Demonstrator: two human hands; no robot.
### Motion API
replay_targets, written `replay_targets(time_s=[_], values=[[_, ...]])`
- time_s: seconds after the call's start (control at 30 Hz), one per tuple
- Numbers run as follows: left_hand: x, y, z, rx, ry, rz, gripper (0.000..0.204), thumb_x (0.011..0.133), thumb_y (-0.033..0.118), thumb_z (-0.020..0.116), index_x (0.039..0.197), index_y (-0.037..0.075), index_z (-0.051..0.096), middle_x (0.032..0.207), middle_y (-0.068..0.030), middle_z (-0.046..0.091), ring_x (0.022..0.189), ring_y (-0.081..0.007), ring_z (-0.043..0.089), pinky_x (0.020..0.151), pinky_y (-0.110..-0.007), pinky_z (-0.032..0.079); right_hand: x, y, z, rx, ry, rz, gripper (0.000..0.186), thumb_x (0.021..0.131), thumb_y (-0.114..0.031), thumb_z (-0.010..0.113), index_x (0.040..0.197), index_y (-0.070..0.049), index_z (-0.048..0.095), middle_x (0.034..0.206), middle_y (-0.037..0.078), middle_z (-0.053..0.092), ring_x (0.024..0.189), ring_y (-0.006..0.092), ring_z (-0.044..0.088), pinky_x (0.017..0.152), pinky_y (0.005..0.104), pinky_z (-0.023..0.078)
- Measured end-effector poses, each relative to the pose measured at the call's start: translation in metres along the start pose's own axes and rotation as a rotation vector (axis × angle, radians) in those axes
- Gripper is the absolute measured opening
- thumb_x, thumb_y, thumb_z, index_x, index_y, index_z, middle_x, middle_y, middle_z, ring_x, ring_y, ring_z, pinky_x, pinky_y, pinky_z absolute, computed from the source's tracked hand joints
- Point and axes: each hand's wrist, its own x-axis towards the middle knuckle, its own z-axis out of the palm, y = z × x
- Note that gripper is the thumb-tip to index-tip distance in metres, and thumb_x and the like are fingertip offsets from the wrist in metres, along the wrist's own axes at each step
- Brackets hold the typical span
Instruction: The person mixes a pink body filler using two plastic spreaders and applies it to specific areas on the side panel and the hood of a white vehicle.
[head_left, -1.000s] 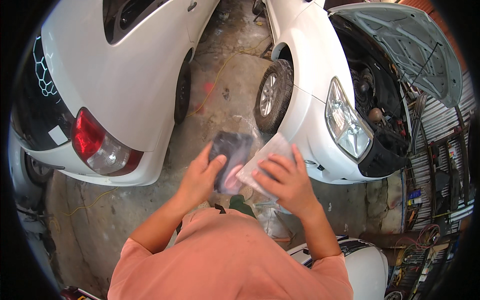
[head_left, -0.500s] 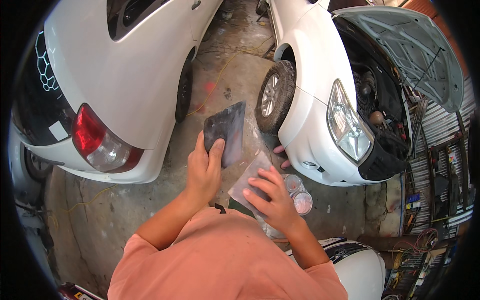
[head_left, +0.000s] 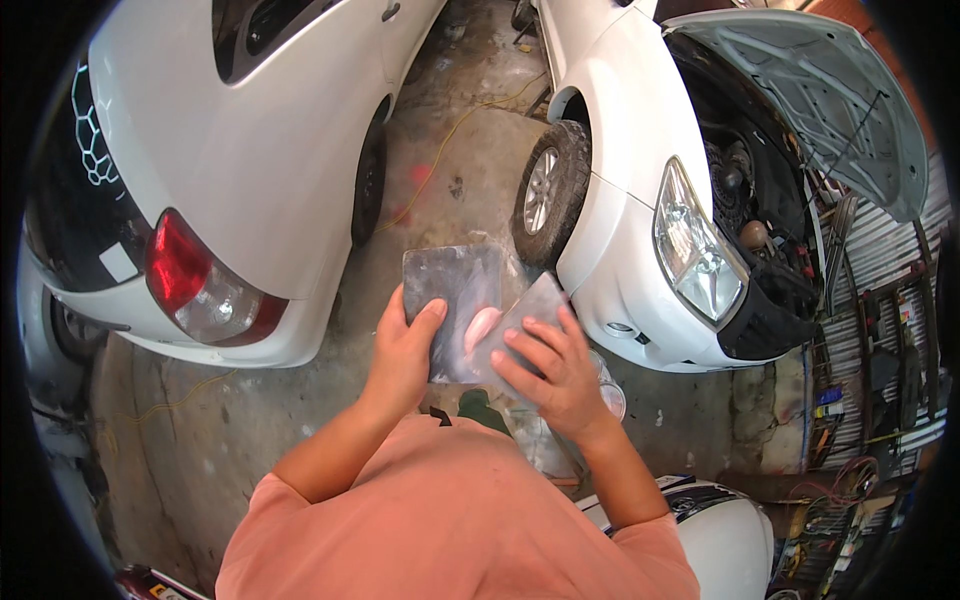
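My left hand (head_left: 405, 348) grips a flat, dark grey rectangular mixing board (head_left: 440, 278), its thumb lying on top. A lump of pink paste (head_left: 483, 328), which looks like body filler, lies on the board's right half amid pale smears. In my right hand (head_left: 552, 372) is a thin grey sheet like a filler spreader (head_left: 543, 300), with the fingers spread across its upper face. The spreader's left edge meets the board beside the pink lump. The thumb of my right hand is hidden under the sheet.
A white car's rear (head_left: 270, 150) stands at left. At right is another white car (head_left: 640, 230) with its bonnet (head_left: 810, 90) raised. Round tubs (head_left: 613, 398) sit partly behind my right hand. A yellow cord (head_left: 445, 145) crosses the concrete floor; tools and cables (head_left: 850, 490) lie far right.
The board has tilted flatter, bringing the pink paste into view. The spreader in my right hand has moved up and left onto the board. My right hand now covers more of the tubs.
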Motion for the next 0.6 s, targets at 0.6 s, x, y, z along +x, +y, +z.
replay_targets(time_s=[0.6], values=[[0.009, 0.013, 0.013, 0.598, -0.079, 0.156, 0.033, 0.106, 0.017, 0.051, 0.132, -0.003, 0.054, 0.092, -0.011, 0.068, 0.081, -0.0117, 0.055, 0.077, -0.031, 0.049, 0.02, -0.033, 0.0, 0.13, -0.069, -0.031, 0.037, 0.078, -0.012, 0.068, 0.115, -0.015, 0.071, 0.123, 0.003, 0.066, 0.119, 0.0244, 0.061, 0.113, 0.0535, 0.036]])
